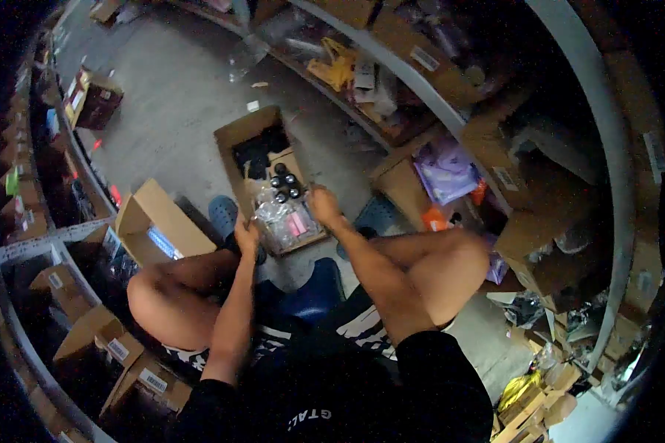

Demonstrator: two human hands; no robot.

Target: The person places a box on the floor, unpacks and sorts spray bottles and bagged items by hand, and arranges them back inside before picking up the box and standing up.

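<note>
Item: open cardboard box (238, 136) on the floor at 12 o'clock, between the feet. Contents: clear plastic packets (284, 218), black-capped bottles (283, 183). Probably light, slippery film; grip packet edges. Left hand (246, 238) and right hand (322, 204) at box rim; finger closure cannot be told.

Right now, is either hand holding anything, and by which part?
Both hands reach into the open cardboard box. The right hand and left hand touch clear plastic packets, but whether either has a grip cannot be told.

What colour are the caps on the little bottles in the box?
Black caps, seen in the head view.
</note>
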